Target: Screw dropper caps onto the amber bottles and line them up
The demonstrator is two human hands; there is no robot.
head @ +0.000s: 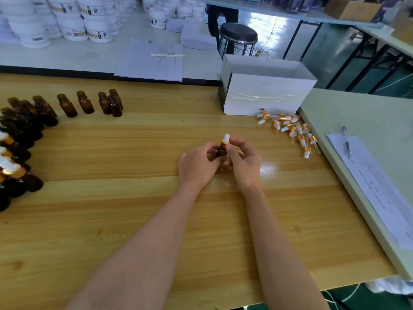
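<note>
Over the middle of the wooden table (134,209) my left hand (197,165) grips an amber bottle (222,151) by its body. My right hand (244,159) pinches the gold-and-white dropper cap (225,139) that sits on the bottle's neck. Several uncapped amber bottles (86,102) stand at the far left of the table. At the left edge, capped bottles (13,171) stand in a group. A loose pile of dropper caps (295,130) lies to the right, in front of a white box.
An open white box (266,95) stands behind the cap pile. A pale side table (366,121) at the right carries papers (375,182) and a pen (347,142). Beyond are more papers (152,61), white tubs (73,21) and a black stool (238,34).
</note>
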